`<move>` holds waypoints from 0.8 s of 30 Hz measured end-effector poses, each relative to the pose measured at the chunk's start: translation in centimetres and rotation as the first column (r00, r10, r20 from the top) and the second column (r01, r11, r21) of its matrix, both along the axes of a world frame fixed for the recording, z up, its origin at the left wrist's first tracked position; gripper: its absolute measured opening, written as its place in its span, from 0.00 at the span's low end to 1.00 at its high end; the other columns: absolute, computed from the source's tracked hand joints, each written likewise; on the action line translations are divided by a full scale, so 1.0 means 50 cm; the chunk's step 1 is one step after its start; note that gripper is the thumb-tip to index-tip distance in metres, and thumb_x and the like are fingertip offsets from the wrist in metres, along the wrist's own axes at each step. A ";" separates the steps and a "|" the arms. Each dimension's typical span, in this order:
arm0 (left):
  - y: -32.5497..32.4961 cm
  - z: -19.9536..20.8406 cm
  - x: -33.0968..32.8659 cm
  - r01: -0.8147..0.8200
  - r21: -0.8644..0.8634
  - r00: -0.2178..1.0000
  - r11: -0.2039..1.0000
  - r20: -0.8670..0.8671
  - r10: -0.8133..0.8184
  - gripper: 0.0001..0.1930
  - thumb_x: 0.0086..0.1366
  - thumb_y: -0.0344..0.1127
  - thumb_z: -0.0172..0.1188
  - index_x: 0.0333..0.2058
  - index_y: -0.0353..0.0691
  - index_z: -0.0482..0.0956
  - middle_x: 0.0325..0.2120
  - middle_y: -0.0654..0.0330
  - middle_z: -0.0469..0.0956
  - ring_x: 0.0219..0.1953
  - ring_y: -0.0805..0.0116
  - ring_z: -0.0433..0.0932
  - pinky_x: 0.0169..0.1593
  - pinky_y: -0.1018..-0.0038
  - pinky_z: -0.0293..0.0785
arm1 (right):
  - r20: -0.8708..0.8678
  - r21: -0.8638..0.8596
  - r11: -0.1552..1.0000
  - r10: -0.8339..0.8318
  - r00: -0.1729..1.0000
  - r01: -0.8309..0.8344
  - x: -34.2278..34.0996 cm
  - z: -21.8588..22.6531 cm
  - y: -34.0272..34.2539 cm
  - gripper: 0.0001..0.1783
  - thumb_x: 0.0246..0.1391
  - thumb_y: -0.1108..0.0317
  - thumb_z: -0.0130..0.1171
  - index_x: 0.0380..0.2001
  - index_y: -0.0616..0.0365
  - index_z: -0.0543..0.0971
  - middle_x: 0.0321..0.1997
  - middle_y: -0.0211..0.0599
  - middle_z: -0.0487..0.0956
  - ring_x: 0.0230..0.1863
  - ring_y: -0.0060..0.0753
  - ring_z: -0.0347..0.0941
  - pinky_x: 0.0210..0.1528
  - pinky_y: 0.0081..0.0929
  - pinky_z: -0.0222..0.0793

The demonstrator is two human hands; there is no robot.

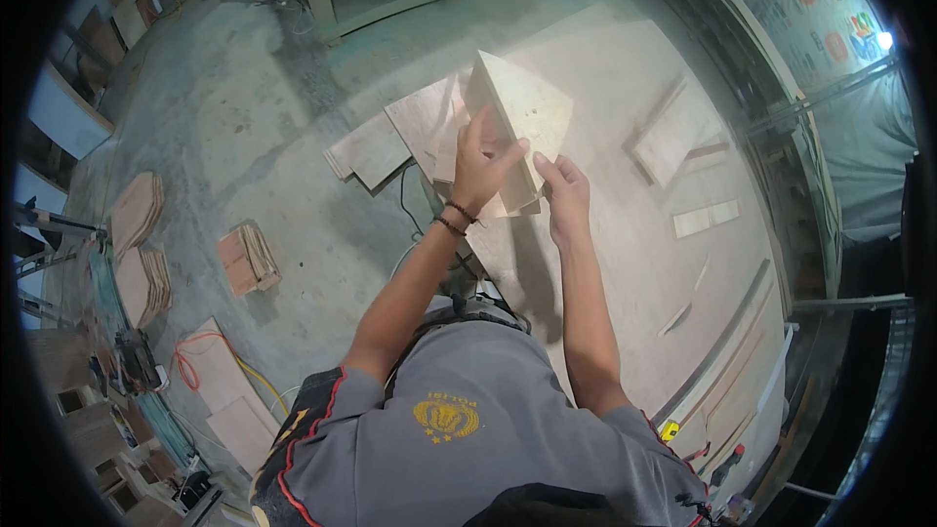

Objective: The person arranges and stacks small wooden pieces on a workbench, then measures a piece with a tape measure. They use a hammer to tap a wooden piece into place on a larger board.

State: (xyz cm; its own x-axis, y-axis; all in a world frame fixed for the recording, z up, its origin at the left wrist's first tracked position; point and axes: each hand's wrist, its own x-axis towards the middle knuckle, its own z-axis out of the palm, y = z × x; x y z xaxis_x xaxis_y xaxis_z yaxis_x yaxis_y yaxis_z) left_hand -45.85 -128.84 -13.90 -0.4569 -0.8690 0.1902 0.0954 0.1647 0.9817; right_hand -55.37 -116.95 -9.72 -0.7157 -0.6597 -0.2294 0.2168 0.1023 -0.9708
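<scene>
Both hands hold up an angled plywood piece (543,109) above the worktable, its pale broad face turned toward the right. My left hand (481,164) grips it from the left, with the thumb across its near edge and the fingers partly hidden behind. At its lower right corner, my right hand (566,190) pinches the edge between thumb and fingers. Whether the piece is several boards joined together, I cannot tell. Beneath and left of it lie overlapping plywood sheets (422,117) at the table's edge.
On the worktable (625,263) to the right lie a plywood board (673,141), a pale strip (706,219), long curved strips (722,332) and a yellow tape measure (669,430). Stacked wood pieces (248,260) and an orange cord (185,361) are on the floor at left.
</scene>
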 end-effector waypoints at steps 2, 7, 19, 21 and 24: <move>-0.027 -0.010 -0.009 -0.010 0.005 1.000 1.000 -0.011 0.010 0.42 0.61 0.49 0.70 0.68 0.34 0.63 0.57 0.47 0.67 0.58 0.58 0.71 0.58 0.63 0.72 | 0.017 -0.020 1.000 -0.019 1.000 0.020 0.008 0.019 0.000 0.14 0.58 0.61 0.69 0.39 0.61 0.82 0.31 0.27 0.80 0.29 0.16 0.71 0.33 0.18 0.62; -0.149 -0.054 -0.043 -0.008 -0.001 0.999 1.000 -0.048 0.008 0.39 0.67 0.50 0.63 0.69 0.35 0.61 0.63 0.46 0.64 0.67 0.54 0.63 0.67 0.62 0.64 | 0.035 -0.093 0.995 -0.023 0.999 0.026 0.010 0.012 0.002 0.13 0.58 0.61 0.68 0.36 0.60 0.82 0.32 0.27 0.81 0.30 0.16 0.71 0.34 0.19 0.63; -0.357 -0.071 -0.074 0.516 -0.042 0.847 0.856 -0.122 -0.517 0.26 0.74 0.37 0.57 0.68 0.41 0.68 0.58 0.61 0.75 0.59 0.73 0.71 0.65 0.73 0.64 | -0.058 0.068 0.995 -0.073 0.996 0.077 0.011 0.035 -0.012 0.15 0.57 0.57 0.69 0.30 0.59 0.83 0.23 0.20 0.71 0.25 0.16 0.61 0.31 0.22 0.58; -0.368 -0.063 -0.077 0.607 0.014 0.786 0.794 -0.158 -0.598 0.25 0.73 0.36 0.58 0.67 0.42 0.69 0.54 0.64 0.77 0.55 0.75 0.73 0.63 0.74 0.66 | -0.170 0.182 0.983 0.011 0.985 0.020 -0.011 0.028 0.007 0.16 0.57 0.56 0.69 0.32 0.60 0.84 0.25 0.22 0.74 0.25 0.17 0.62 0.32 0.22 0.58; -0.370 -0.065 -0.085 0.600 0.037 0.795 0.799 -0.136 -0.591 0.24 0.72 0.36 0.60 0.65 0.42 0.72 0.49 0.67 0.79 0.51 0.77 0.74 0.59 0.77 0.68 | -0.164 0.219 0.975 0.007 0.986 0.030 -0.005 0.034 0.009 0.18 0.57 0.54 0.69 0.35 0.61 0.85 0.27 0.25 0.77 0.28 0.19 0.65 0.33 0.22 0.59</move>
State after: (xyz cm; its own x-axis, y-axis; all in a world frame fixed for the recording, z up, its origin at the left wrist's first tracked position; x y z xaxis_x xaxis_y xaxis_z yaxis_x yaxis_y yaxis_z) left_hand -50.10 -147.36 -17.18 -0.8683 -0.4456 0.2179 0.2597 -0.0341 0.9651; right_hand -55.64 -116.51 -8.04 -0.7626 -0.5975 -0.2479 0.0603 0.3159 -0.9469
